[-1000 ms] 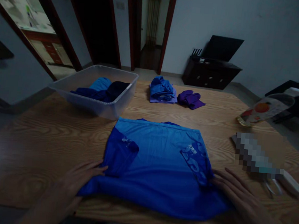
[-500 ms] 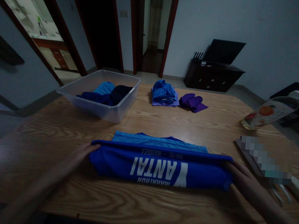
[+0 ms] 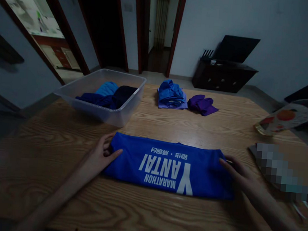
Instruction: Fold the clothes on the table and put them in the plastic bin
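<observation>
A blue shirt (image 3: 162, 166) with upside-down white "YANTAI MARATHON" lettering lies on the wooden table in front of me, folded into a wide strip. At its far left corner my left hand (image 3: 107, 151) grips the cloth, thumb on top and fingers curled round the edge. My right hand (image 3: 235, 169) holds the opposite end, its thumb over the fabric and its other fingers partly hidden behind the edge.
A clear plastic bin (image 3: 124, 113) with blue and dark clothes stands at the far left. Folded blue clothing (image 3: 170, 93) and a purple garment (image 3: 202, 105) lie at the back of the wooden table (image 3: 82, 195). A printed clear container (image 3: 280, 117) and a blurred-out item (image 3: 286, 170) are at right.
Both hands have brought the shirt's raised edge away from me and down, covering the light blue strip behind it. The lettering now lies flatter and fully in view.
</observation>
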The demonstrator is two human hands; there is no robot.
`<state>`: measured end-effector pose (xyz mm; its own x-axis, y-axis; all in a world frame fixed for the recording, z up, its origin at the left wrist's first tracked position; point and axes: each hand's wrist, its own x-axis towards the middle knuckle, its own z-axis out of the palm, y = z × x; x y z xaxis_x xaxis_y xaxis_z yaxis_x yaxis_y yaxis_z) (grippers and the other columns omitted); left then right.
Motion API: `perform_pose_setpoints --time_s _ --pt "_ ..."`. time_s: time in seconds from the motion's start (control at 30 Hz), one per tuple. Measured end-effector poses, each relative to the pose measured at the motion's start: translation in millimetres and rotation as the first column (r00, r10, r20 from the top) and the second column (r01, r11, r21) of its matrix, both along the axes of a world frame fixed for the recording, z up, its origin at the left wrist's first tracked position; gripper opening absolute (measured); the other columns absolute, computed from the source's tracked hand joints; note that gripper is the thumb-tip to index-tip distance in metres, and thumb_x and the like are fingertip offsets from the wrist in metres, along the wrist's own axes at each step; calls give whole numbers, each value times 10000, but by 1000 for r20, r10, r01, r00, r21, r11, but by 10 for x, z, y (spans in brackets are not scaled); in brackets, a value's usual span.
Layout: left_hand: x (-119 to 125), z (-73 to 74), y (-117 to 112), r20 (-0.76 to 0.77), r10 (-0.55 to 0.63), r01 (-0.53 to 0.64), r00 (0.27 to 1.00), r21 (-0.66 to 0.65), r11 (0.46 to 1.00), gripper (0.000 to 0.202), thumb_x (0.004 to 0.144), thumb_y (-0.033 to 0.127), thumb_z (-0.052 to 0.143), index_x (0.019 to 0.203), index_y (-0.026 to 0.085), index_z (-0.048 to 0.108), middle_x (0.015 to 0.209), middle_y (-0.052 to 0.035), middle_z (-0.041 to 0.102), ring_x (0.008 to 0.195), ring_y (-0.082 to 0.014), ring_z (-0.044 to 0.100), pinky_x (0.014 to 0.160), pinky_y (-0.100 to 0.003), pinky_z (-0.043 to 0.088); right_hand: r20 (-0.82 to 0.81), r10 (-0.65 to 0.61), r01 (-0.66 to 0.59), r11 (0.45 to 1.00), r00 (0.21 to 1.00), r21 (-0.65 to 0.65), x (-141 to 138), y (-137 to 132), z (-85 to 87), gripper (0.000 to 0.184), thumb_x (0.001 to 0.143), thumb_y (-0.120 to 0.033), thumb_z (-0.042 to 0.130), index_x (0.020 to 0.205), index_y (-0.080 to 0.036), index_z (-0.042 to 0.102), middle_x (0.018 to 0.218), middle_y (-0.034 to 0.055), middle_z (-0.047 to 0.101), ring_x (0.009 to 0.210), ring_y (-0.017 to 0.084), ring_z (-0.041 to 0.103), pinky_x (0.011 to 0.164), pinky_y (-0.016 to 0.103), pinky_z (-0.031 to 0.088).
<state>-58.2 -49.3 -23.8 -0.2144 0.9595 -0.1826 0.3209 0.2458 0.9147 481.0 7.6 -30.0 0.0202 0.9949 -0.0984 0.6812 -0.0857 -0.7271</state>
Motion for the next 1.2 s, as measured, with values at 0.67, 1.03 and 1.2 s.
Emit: perform_pose_setpoints --time_s 0.67,1.03,1.2 --pt "207 -54 -348 -912 -194 625 361 83 776 664 1139 391 456 1754 260 241 1790 -70 342 1670 -291 290 1366 -526 268 657 375 -641 737 653 216 -225 -579 77 709 1097 -473 473 1753 -379 219 1796 15 304 1650 353 309 1338 635 289" --pt "56 -180 -403 -942 -146 580 302 60 813 749 1123 532 475 1743 165 268 1790 -116 327 1681 -307 254 1371 -537 241 744 234 -568 790 626 229 14 -845 -45 653 1099 -420 347 1728 -250 298 1740 135 404 1582 376 426 1256 644 403" --pt "678 35 -393 -927 -189 671 324 85 736 606 1143 464 452 1696 223 401 1787 -84 340 1672 -311 282 1369 -550 243 794 73 -435 864 604 252 38 -1083 -90 533 1046 -347 259 1326 -207 690 1324 250 698 1094 481 695 842 694 550"
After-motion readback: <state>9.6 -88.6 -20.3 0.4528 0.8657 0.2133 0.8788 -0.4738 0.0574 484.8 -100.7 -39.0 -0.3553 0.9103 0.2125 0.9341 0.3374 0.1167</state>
